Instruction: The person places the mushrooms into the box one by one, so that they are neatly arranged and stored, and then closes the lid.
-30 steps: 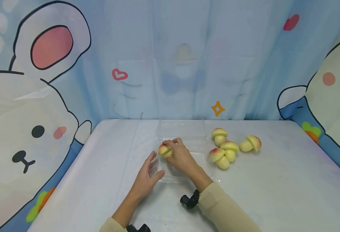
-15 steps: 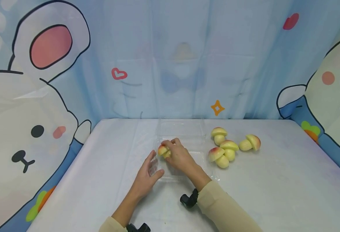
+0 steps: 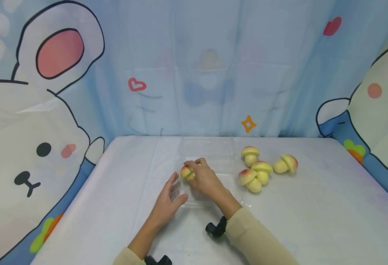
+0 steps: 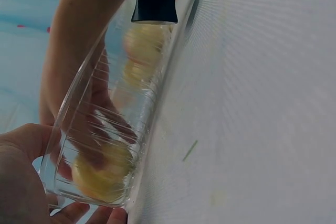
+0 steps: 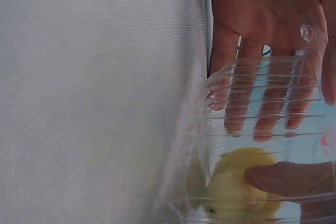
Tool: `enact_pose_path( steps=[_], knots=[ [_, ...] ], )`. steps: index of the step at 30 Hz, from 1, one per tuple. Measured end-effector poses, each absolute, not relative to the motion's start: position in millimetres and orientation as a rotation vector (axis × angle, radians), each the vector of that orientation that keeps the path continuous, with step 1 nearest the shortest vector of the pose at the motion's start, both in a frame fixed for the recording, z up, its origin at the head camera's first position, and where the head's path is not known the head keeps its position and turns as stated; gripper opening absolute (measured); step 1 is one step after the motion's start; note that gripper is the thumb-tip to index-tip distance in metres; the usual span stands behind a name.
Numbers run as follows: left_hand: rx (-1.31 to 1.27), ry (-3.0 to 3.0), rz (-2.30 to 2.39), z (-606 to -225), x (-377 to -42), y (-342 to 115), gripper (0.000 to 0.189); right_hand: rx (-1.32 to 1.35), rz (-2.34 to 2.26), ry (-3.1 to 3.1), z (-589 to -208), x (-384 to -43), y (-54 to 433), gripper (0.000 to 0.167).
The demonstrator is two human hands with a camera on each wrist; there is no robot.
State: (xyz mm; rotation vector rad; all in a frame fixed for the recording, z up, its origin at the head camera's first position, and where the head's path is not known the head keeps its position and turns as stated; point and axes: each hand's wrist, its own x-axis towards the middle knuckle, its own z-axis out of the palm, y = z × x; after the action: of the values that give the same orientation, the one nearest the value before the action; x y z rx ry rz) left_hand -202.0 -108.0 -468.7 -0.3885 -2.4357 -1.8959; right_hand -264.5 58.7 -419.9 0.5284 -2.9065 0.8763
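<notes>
A clear plastic clamshell container [image 3: 228, 184] lies on the table with its lid [image 3: 207, 146] folded back. My right hand [image 3: 208, 181] reaches inside and holds a toy mushroom [image 3: 186, 172], red and yellow capped with a pale yellow stem, near the left wall. In the right wrist view, the thumb [image 5: 283, 178] presses on that mushroom through the ribbed plastic's outline. My left hand [image 3: 165, 206] rests against the container's left side, its fingers [image 5: 233, 106] straight along the outer wall. The left wrist view shows the left thumb [image 4: 37, 137] by the rim.
Several more toy mushrooms lie right of the container: one at the back [image 3: 250, 156], a mushroom in the middle [image 3: 262, 172], a front mushroom [image 3: 251, 180], and a mushroom [image 3: 286, 164] farther right. A white cloth [image 3: 313, 221] covers the table; a printed curtain [image 3: 207, 103] hangs behind.
</notes>
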Motion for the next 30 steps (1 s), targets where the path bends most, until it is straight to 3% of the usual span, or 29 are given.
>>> enact_pose_path(
  steps=[30],
  knots=[
    [-0.385, -2.419, -1.917, -468, -200, -106, 0.080, 0.589, 0.940, -2.651, -400, -237, 92, 0.060]
  ],
)
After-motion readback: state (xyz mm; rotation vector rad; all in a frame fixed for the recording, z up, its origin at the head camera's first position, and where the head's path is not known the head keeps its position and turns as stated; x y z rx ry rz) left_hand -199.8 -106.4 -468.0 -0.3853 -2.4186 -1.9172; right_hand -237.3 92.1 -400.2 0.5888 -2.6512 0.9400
